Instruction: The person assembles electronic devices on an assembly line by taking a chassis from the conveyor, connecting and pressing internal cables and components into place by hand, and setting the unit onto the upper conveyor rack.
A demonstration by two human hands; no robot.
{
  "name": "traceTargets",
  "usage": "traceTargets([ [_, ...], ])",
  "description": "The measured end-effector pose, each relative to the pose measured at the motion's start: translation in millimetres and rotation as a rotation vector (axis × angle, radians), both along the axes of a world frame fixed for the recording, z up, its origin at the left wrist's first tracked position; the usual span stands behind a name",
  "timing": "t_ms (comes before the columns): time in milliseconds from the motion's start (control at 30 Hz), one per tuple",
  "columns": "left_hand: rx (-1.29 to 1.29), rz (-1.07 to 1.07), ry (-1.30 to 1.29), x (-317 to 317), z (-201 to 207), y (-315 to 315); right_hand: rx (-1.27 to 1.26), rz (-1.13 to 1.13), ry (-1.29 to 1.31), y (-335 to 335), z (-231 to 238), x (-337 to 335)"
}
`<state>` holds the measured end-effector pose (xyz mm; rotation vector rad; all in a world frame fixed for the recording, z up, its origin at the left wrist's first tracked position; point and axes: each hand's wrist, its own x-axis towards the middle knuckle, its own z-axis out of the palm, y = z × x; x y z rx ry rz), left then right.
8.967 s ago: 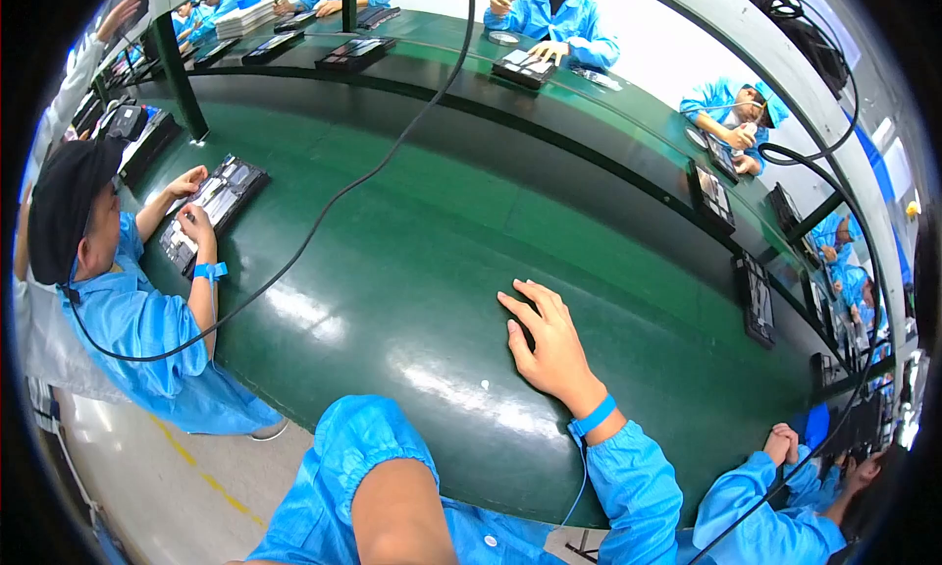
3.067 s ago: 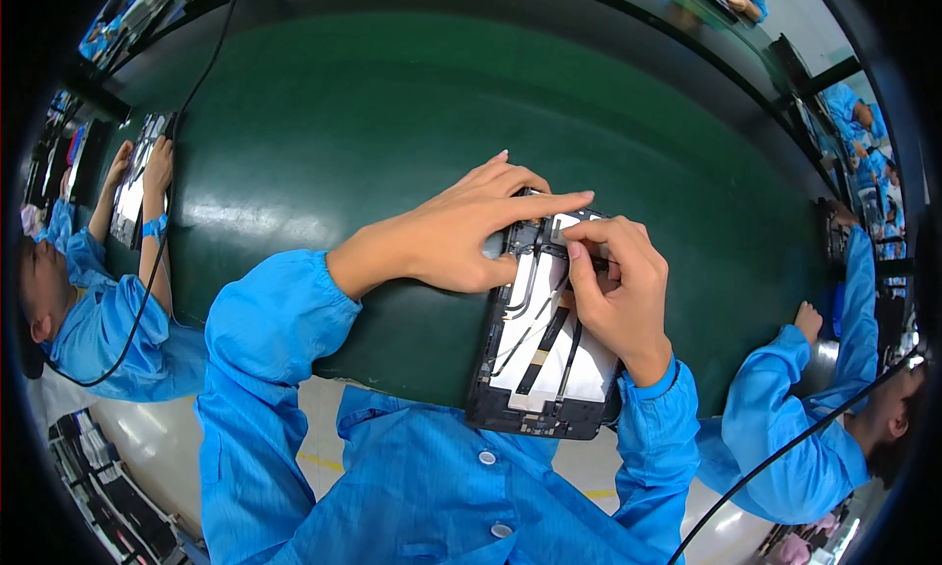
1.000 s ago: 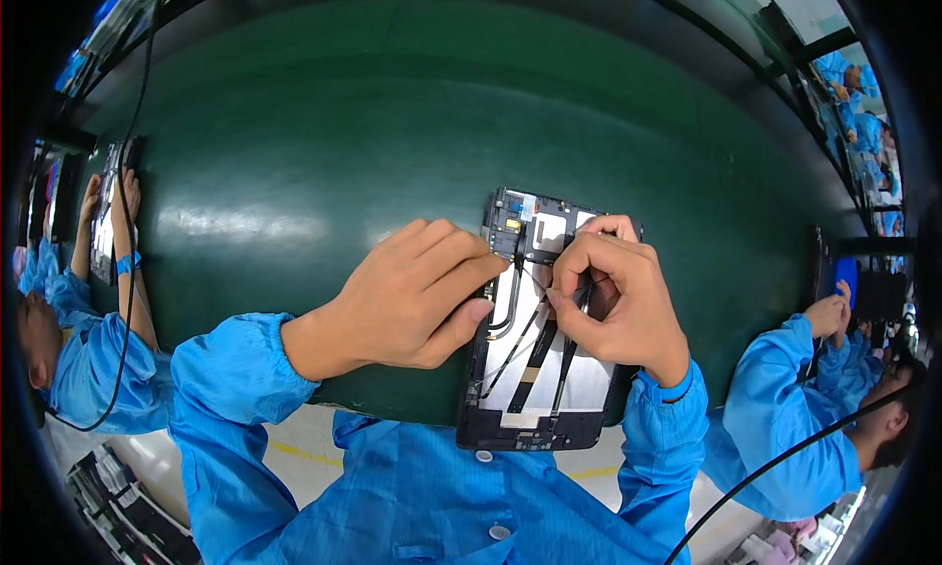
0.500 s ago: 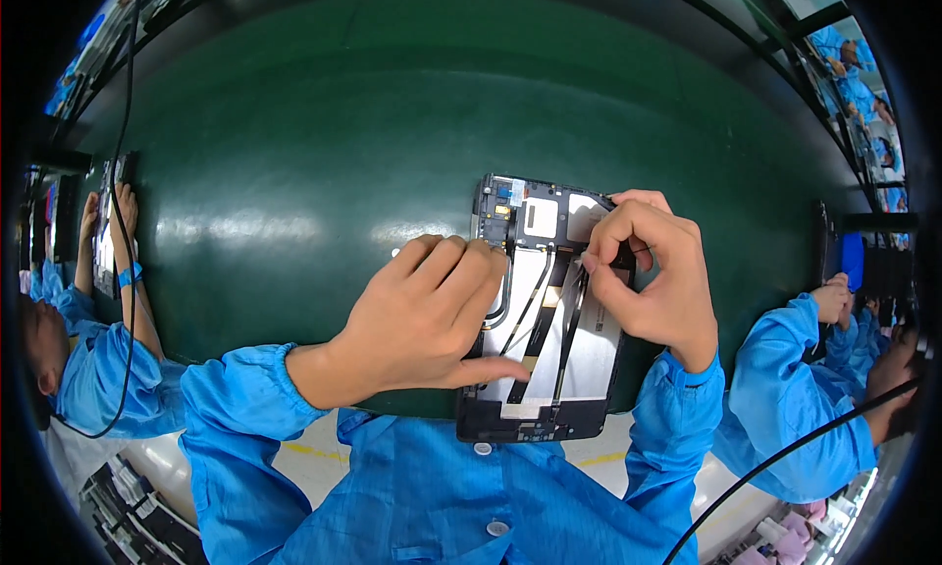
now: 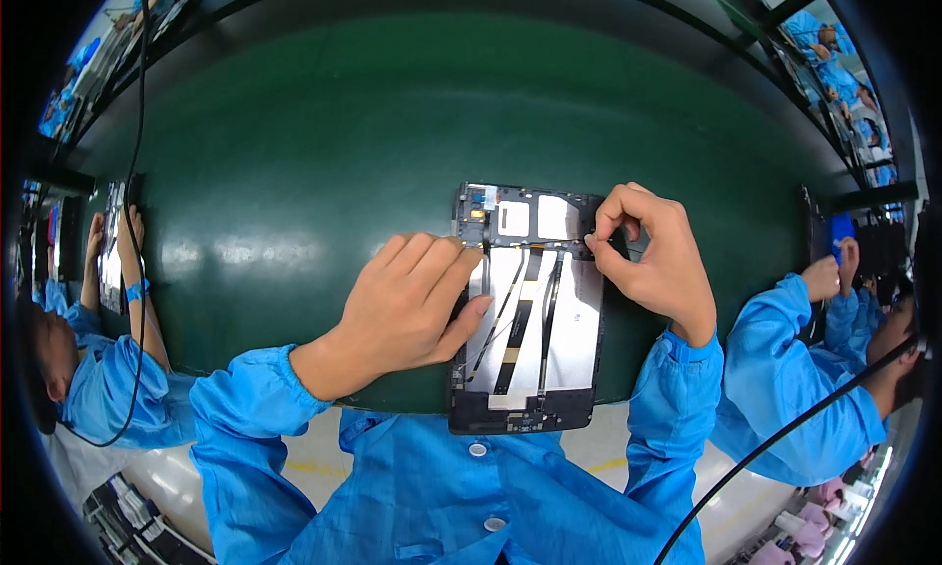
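So the thing being worked on is a flat tablet-like device (image 5: 583,339) lying open side up on the green worktop (image 5: 343,143), right at the near edge, with its near end poking a bit past it. No back cover on it, so you're looking straight at the guts.

The left hand (image 5: 397,300) is on the left side, loosely curled, thumb held away from the fingers, fingertips at the upper left edge of the frame. Looks more like steadying than gripping to me. The right hand (image 5: 659,261) is at the far right edge with thumb and forefinger tips pinched together. Can't tell if something thin is caught between them. I don't see a tool in either one.

How far along? The big silver panel (image 5: 574,369) has a wide black ribbon (image 5: 516,335) and a slim black strip (image 5: 549,334) running lengthwise over it. Two pale rectangles (image 5: 559,217) sit at the far end, plus a little yellow piece (image 5: 477,214) in the far left corner. So I'd say the main innards are in place, and it's just not closed up. Whether every ribbon end is properly seated, no idea, way too small to see.

Off to the left, a co-worker has a similar device (image 5: 114,207) on the go.
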<state>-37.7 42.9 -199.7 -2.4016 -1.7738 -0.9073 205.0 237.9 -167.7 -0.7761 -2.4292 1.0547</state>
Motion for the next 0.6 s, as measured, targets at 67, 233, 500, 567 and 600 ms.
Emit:
traceTargets([
  [67,-0.012,0.035,0.013,2,-1,-2,0.004,0.007,-0.016,2,2,3],
  [233,-0.036,0.014,-0.116,-7,-9,5,-0.282,0.074,0.013,11,-3,15],
  [500,-0.002,-0.210,0.055,-13,1,37,-0.376,0.115,0.011,14,-8,19],
  [567,-0.008,-0.241,0.039,-8,2,44,-0.370,0.122,0.007,15,-9,19],
  [600,-0.014,-0.271,0.021,-6,2,45,-0.382,0.126,0.008,15,-10,19],
])
